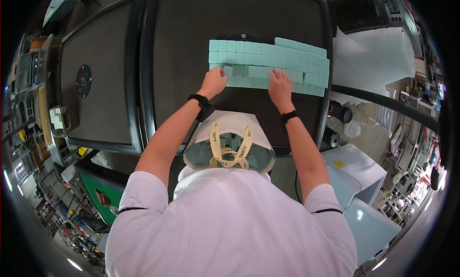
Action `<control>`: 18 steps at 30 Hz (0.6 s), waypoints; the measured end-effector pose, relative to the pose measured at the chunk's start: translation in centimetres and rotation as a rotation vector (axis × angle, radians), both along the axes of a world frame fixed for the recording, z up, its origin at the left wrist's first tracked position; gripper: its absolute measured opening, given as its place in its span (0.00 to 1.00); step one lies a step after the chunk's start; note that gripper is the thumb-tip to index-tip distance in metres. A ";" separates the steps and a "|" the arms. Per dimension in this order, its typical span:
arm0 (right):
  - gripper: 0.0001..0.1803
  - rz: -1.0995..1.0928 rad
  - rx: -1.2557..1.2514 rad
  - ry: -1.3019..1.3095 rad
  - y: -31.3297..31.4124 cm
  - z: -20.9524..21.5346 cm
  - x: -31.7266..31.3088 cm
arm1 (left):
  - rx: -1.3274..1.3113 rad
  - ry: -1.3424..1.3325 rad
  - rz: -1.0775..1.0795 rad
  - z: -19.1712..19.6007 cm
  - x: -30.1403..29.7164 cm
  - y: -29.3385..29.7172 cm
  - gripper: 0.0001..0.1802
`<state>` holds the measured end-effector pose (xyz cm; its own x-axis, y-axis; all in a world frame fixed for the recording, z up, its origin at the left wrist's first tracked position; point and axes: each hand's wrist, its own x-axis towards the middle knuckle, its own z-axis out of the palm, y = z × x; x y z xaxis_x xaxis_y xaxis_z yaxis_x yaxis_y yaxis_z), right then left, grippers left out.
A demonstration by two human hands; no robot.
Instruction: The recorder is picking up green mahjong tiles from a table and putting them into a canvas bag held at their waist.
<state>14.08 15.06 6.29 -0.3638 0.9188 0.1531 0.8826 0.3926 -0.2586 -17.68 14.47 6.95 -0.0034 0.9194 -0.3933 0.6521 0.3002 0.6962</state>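
We see our two hands at the near edge of a block of mint-green tiles (268, 61) that lies on a dark square worktop (187, 32). The tiles are small, thick rectangles with smooth, matt backs, and most of them lie face down in tidy rows, touching each other. The left part of the block looks straight and finished. The right part is a little shifted and tilted, and the front row, just under our hands, is not yet even, so we judge that the lining up is mostly done and only the near edge and the right side are left.

Our left hand (214, 81) is curled, and its fingers pinch one single tile (228, 71) that stands a little apart from the row. Our right hand (280, 87) lies flat on the front tiles, its fingers spread narrow and pressing down, not holding anything. Both wrists wear a black band.

The worktop has a soft, cloth-like surface and a raised black rim. A second similar table (103, 85) stands just beside it on the left. A white bag (230, 147) with pale straps hangs in front of our chest, and it holds more green tiles
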 end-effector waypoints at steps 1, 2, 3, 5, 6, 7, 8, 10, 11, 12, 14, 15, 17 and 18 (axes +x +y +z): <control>0.22 -0.025 0.047 -0.025 -0.7 -0.2 -0.7 | 0.030 -0.030 0.010 -0.2 0.9 0.2 0.21; 0.23 -0.047 0.094 -0.050 -1.3 -0.3 -1.3 | 0.019 -0.028 0.004 -0.4 1.6 0.4 0.21; 0.25 -0.066 0.067 -0.079 -1.7 -0.4 -1.5 | 0.019 -0.063 0.009 -0.5 2.3 0.8 0.20; 0.24 -0.040 0.074 -0.054 -2.0 -0.6 -2.4 | 0.017 -0.111 0.042 -0.5 3.2 1.2 0.18; 0.23 -0.009 0.090 -0.033 -2.2 -0.7 -2.7 | 0.010 -0.110 0.032 -0.5 3.4 1.3 0.18; 0.23 -0.018 0.085 -0.033 -2.3 -0.9 -3.4 | -0.003 -0.072 0.049 -0.4 3.5 1.2 0.19; 0.24 -0.021 0.067 -0.007 -2.3 -1.0 -4.1 | -0.015 -0.034 0.067 -0.3 3.6 1.2 0.19; 0.25 -0.022 0.047 0.022 -2.3 -0.9 -4.9 | -0.020 0.002 0.049 -0.5 2.8 0.8 0.20; 0.27 -0.016 0.018 0.044 -2.3 -0.6 -5.1 | -0.020 0.035 0.035 -0.6 2.4 0.5 0.21; 0.29 -0.011 -0.011 0.067 -2.2 -0.2 -5.4 | -0.022 0.039 0.034 -0.4 2.1 0.3 0.21; 0.32 -0.017 -0.036 0.102 -1.4 0.6 -5.9 | 0.266 0.189 -0.126 -0.1 1.7 -0.2 0.27; 0.35 -0.024 -0.061 0.132 -1.2 0.7 -6.0 | 0.265 0.191 -0.124 0.2 1.7 -0.1 0.27; 0.36 0.010 -0.091 0.133 -0.8 0.8 -6.3 | 0.221 0.148 -0.261 1.0 1.9 0.1 0.34; 0.37 0.040 -0.116 0.131 -0.5 0.7 -6.2 | 0.225 0.149 -0.259 1.3 2.1 0.2 0.34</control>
<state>7.88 14.60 6.95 -0.3844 0.9183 0.0949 0.8228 0.3874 -0.4157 -15.59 14.62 8.22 0.1987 0.9606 -0.1942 0.7856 -0.0377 0.6175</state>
